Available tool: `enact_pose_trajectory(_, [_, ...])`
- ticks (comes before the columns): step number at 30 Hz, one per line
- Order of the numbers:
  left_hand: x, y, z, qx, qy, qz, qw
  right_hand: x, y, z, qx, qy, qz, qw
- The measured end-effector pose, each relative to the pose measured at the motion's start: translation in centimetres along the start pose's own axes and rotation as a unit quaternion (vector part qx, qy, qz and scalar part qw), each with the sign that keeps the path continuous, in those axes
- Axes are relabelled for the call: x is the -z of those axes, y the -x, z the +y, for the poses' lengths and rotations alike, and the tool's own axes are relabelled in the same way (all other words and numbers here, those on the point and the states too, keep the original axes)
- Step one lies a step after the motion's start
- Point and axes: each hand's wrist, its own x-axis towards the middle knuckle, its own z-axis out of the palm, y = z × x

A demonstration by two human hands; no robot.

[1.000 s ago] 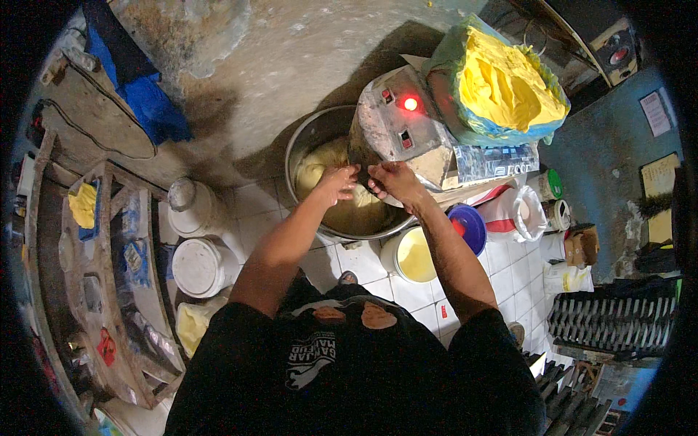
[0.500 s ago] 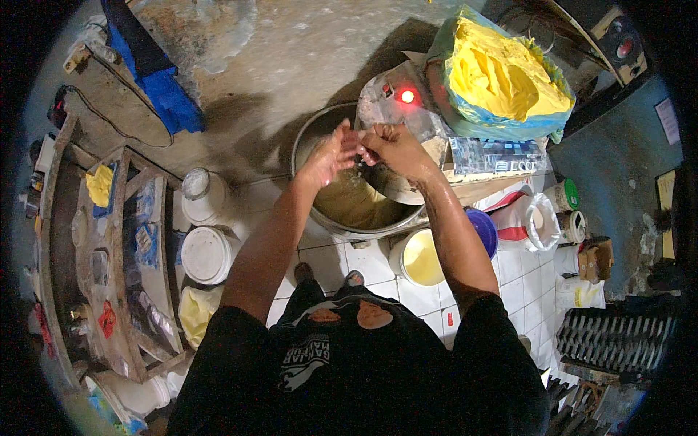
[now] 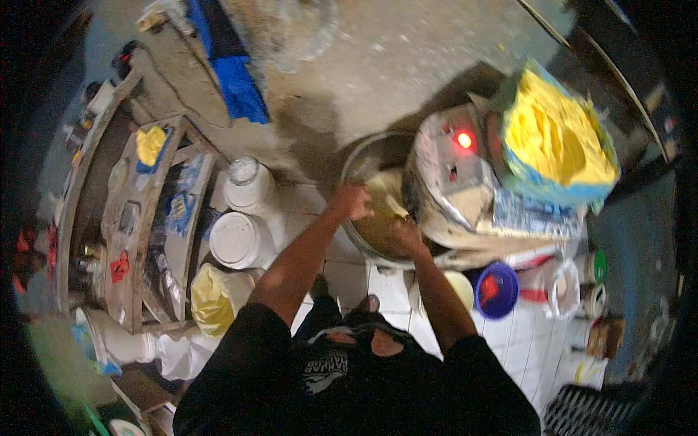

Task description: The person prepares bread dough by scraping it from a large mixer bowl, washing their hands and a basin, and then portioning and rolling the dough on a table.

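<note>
A large round metal bowl [image 3: 347,161] stands on the floor before me, with pale yellowish dough or batter [image 3: 385,183] inside. My left hand [image 3: 354,201] is over the bowl's left side; blur hides how its fingers lie. My right hand [image 3: 408,237] is lowered over the near part of the bowl, fingers curled in. Beside its fingertips is a pale yellow streak that I cannot make out. A worn mixing machine [image 3: 447,171] with a lit red lamp overhangs the bowl's right side.
An open bag of yellow fat [image 3: 560,138] sits on the machine's right. Below it are a cream-coloured tub [image 3: 454,291] and a purple bucket [image 3: 498,291]. White lidded buckets [image 3: 236,240] and a wooden rack [image 3: 120,218] stand at left. A blue cloth [image 3: 240,87] lies beyond.
My hands, earlier close together above the bowl with wet fingers, have moved apart and down into or over it. The whole view has shifted, so the scene sits further right.
</note>
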Motion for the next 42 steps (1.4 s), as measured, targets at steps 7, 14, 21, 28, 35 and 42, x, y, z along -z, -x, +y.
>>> enact_pose_trajectory(7, [-4.1, 8.8, -7.5, 0.025, 0.362, 0.101, 0.926, -5.1, -3.0, -6.9, -0.14, 0.023, -0.23, 0.963])
enact_pose_trajectory(14, [4.8, 27.9, -14.3, 0.225, 0.272, 0.371, 0.859, -7.2, -4.9, -5.4, -0.025, 0.114, -0.225, 0.967])
enact_pose_trajectory(21, [16.9, 62.2, -25.0, 0.452, 0.095, 0.612, 0.643, -16.9, -8.4, -9.0, -0.142, 0.061, -0.316, 0.936])
enact_pose_trajectory(28, [22.0, 90.0, -40.9, 0.561, -0.059, 0.633, 0.531, -30.5, -14.3, -11.2, -0.256, -0.042, -0.313, 0.914])
enact_pose_trajectory(35, [20.2, 108.5, -57.4, 0.648, -0.187, 0.504, 0.539, -40.0, -19.7, -15.2, -0.229, 0.075, -0.37, 0.897])
enact_pose_trajectory(42, [22.4, 107.0, -55.3, 0.795, -0.19, 0.287, 0.499, -45.0, -20.2, -14.2, -0.138, 0.178, -0.431, 0.874])
